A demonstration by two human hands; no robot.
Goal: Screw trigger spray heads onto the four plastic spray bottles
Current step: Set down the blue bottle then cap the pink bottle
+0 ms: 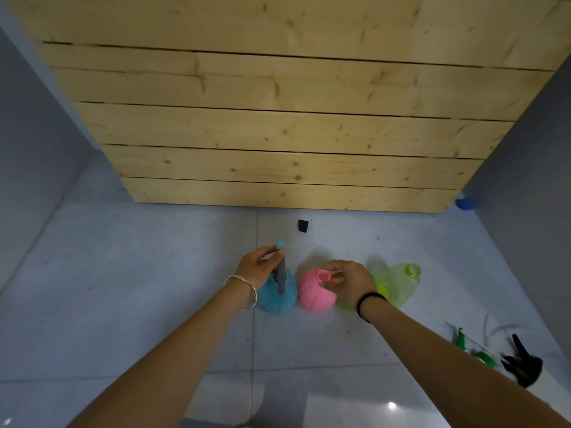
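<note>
A blue bottle (276, 296) stands on the floor with a grey spray head (281, 273) on top, its blue nozzle tip pointing away. My left hand (258, 267) grips that head. Beside it stands a pink bottle (313, 293) with an open neck. My right hand (350, 284) holds the pink bottle at its neck. A green bottle (400, 281) lies or leans behind my right hand, its neck open; a second green bottle is mostly hidden under the hand.
Loose spray heads lie at the right: a green one (477, 350) and a black one (522, 364). A small black object (303, 226) sits near the wooden plank wall (278, 118). A blue thing (466, 203) lies at the wall's right corner.
</note>
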